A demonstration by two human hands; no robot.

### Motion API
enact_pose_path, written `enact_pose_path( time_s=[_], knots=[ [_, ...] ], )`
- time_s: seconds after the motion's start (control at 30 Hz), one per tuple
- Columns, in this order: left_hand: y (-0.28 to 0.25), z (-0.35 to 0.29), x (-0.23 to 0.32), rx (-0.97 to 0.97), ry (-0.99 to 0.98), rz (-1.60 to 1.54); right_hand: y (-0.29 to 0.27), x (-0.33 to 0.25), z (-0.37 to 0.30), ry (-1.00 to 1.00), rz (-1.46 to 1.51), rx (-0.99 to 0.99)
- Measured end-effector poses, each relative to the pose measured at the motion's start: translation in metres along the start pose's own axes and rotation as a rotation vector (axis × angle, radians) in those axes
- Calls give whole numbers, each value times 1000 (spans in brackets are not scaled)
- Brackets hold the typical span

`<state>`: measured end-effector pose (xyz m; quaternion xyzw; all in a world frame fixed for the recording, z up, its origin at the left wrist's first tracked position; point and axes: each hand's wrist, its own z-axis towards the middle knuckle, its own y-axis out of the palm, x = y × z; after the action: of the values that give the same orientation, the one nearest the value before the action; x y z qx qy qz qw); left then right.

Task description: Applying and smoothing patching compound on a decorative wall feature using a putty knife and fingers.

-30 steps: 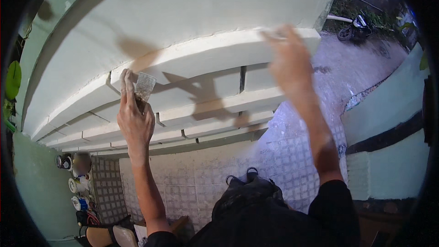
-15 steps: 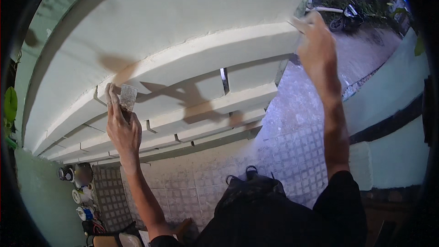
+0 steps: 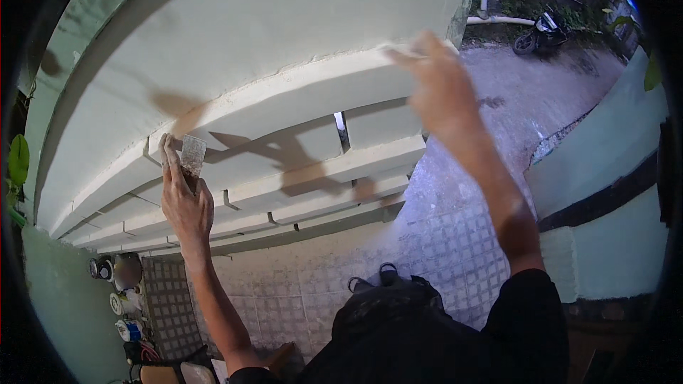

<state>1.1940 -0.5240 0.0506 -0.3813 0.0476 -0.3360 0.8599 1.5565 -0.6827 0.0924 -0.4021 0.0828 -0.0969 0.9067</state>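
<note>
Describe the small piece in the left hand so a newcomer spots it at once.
Start at the long pale ledge below the big pale wall. Left of centre, the left hand is raised before it, holding a small flat piece. Its speckled grey, rectangular face sets it apart from the plain ledge behind.

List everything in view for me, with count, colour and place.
flat speckled piece: one, greyish, centre left
thin flat tool: one, pale, blurred, upper centre
ledges: several, off-white, across the middle
motorcycle: one, dark, upper right
pipes: two visible runs, white, upper right
leaf: one large, green, left edge
containers: several, mostly white, lower left
tiled floor: one, grey, lower centre
left hand: one, bare, holding the speckled piece
right hand: one, bare, blurred, holding the tool
</note>
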Motion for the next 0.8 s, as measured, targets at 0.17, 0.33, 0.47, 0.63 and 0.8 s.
enact_pose_path(
  time_s=[0.17, 0.33, 0.47, 0.63, 0.8],
  knots=[
    [-4, 0, 10, -14, -27, 18, -37, 33, -1, 272, -114, -162],
    [2, 2, 7, -6, -42, 32, -1, 21, -14, 47, -14, 82],
    [-1, -2, 5, 11, -38, 45, -42, 61, -15, 326, -217, -156],
    [-2, 0, 15, -52, -128, 3, -24, 26, -12, 220, -66, -47],
    [-3, -1, 1, -22, -40, 77, -5, -25, -13, 23, -132, -68]
  ],
)
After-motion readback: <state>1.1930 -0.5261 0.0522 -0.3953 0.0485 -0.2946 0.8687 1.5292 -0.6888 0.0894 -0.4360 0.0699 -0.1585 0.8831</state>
